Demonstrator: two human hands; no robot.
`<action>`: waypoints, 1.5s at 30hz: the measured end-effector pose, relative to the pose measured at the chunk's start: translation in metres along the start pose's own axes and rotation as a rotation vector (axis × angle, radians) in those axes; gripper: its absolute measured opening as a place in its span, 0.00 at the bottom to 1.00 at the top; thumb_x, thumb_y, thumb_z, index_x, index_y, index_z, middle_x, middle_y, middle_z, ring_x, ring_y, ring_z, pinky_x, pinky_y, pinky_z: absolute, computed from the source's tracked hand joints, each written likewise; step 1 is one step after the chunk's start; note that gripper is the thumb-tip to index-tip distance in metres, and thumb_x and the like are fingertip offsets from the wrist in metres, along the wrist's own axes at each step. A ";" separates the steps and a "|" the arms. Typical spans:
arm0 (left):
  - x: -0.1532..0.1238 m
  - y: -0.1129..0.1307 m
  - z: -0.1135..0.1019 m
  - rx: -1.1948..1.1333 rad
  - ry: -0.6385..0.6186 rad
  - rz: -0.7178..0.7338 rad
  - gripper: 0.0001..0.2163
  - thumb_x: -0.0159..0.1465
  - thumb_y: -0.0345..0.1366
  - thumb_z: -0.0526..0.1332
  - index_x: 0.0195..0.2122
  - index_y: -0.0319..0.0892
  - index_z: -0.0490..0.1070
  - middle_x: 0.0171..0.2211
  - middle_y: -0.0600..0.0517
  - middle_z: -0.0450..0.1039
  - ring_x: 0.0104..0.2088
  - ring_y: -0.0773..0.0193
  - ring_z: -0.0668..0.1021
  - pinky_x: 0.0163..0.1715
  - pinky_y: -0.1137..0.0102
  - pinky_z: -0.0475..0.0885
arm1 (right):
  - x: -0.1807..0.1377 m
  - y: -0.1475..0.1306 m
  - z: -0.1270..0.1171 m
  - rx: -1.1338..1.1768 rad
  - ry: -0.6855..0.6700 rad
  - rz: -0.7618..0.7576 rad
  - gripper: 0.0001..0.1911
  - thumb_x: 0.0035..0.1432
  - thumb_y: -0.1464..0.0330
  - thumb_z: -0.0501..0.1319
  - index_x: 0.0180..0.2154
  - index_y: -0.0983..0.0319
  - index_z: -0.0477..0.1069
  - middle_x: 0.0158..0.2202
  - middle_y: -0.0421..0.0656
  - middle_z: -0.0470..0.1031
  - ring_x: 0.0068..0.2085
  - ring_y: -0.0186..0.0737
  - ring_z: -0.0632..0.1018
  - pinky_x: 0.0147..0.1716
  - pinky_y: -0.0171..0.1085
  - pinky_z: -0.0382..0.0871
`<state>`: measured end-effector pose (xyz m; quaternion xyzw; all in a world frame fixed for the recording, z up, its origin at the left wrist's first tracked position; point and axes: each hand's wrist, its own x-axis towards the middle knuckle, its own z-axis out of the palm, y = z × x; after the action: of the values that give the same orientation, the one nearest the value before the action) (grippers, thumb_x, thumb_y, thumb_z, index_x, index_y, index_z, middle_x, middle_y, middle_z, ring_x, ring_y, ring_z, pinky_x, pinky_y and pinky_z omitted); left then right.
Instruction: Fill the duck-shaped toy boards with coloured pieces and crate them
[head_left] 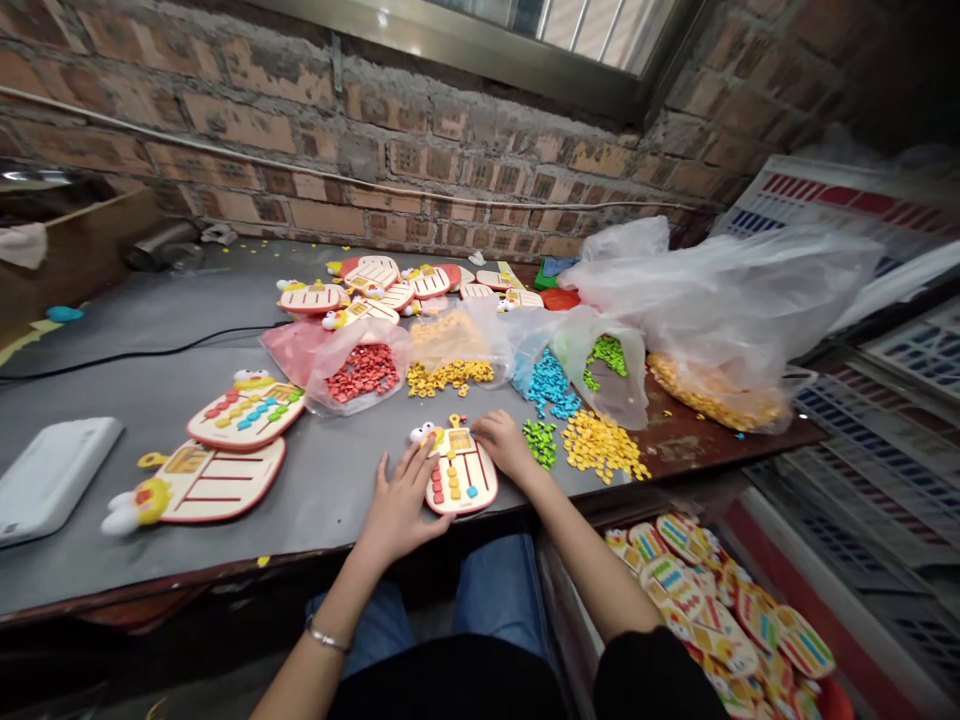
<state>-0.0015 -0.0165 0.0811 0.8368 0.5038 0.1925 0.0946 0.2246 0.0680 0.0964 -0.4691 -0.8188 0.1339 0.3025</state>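
Note:
A cream toy abacus board [460,474] shaped like a cartoon figure lies near the table's front edge, with a few coloured beads set in its rows. My left hand [399,503] lies open on the table with its fingertips on the board's left side. My right hand [502,443] rests at the board's upper right corner, fingers curled over a small piece I cannot make out. Loose green beads [540,441] and yellow beads [602,446] lie just right of that hand.
Open plastic bags hold red beads [363,370], yellow beads [448,375], blue beads [550,384] and orange beads [712,403]. A filled board [247,411] and an unfilled one [202,484] lie at left beside a white tray [49,476]. More boards [375,285] sit at the back. A bin of finished boards [720,610] stands lower right.

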 end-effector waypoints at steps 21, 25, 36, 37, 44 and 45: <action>0.001 -0.002 0.004 0.071 0.008 0.003 0.31 0.58 0.46 0.58 0.62 0.44 0.57 0.67 0.43 0.50 0.65 0.47 0.57 0.62 0.45 0.44 | -0.023 -0.020 -0.014 0.391 -0.267 -0.129 0.01 0.53 0.72 0.65 0.29 0.62 0.75 0.32 0.41 0.76 0.39 0.39 0.74 0.45 0.38 0.65; 0.001 -0.004 0.006 0.062 0.012 0.022 0.32 0.58 0.46 0.58 0.63 0.43 0.56 0.67 0.43 0.50 0.65 0.46 0.57 0.62 0.44 0.44 | -0.027 -0.001 -0.036 0.396 -0.036 0.073 0.05 0.58 0.69 0.61 0.35 0.62 0.76 0.35 0.44 0.77 0.38 0.38 0.75 0.40 0.36 0.67; -0.001 -0.001 0.003 0.059 0.028 0.033 0.31 0.59 0.45 0.58 0.63 0.45 0.55 0.67 0.43 0.50 0.65 0.48 0.57 0.63 0.48 0.47 | -0.011 0.100 -0.073 -0.345 0.089 0.515 0.07 0.53 0.77 0.62 0.26 0.63 0.72 0.31 0.49 0.75 0.36 0.43 0.75 0.37 0.37 0.66; -0.001 -0.001 0.002 0.063 0.022 0.030 0.31 0.59 0.45 0.58 0.63 0.45 0.55 0.67 0.43 0.50 0.65 0.48 0.57 0.63 0.48 0.47 | -0.011 0.101 -0.072 -0.325 0.088 0.498 0.08 0.53 0.78 0.60 0.25 0.63 0.72 0.30 0.48 0.75 0.35 0.42 0.75 0.37 0.37 0.66; -0.002 0.002 -0.001 0.071 -0.012 0.012 0.33 0.58 0.45 0.59 0.64 0.44 0.54 0.67 0.43 0.48 0.66 0.49 0.55 0.63 0.49 0.46 | -0.013 0.066 -0.060 0.070 0.140 0.287 0.04 0.55 0.74 0.59 0.33 0.63 0.72 0.31 0.42 0.76 0.32 0.37 0.75 0.33 0.34 0.68; -0.002 0.002 -0.002 0.069 -0.015 0.010 0.33 0.58 0.45 0.59 0.63 0.44 0.54 0.67 0.42 0.48 0.66 0.49 0.55 0.63 0.49 0.46 | -0.014 0.054 -0.055 0.164 0.145 0.235 0.04 0.55 0.73 0.60 0.34 0.63 0.72 0.31 0.42 0.76 0.32 0.37 0.75 0.33 0.34 0.68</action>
<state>-0.0012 -0.0197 0.0829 0.8435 0.5051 0.1693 0.0684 0.3010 0.0813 0.1067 -0.5438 -0.7207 0.2007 0.3803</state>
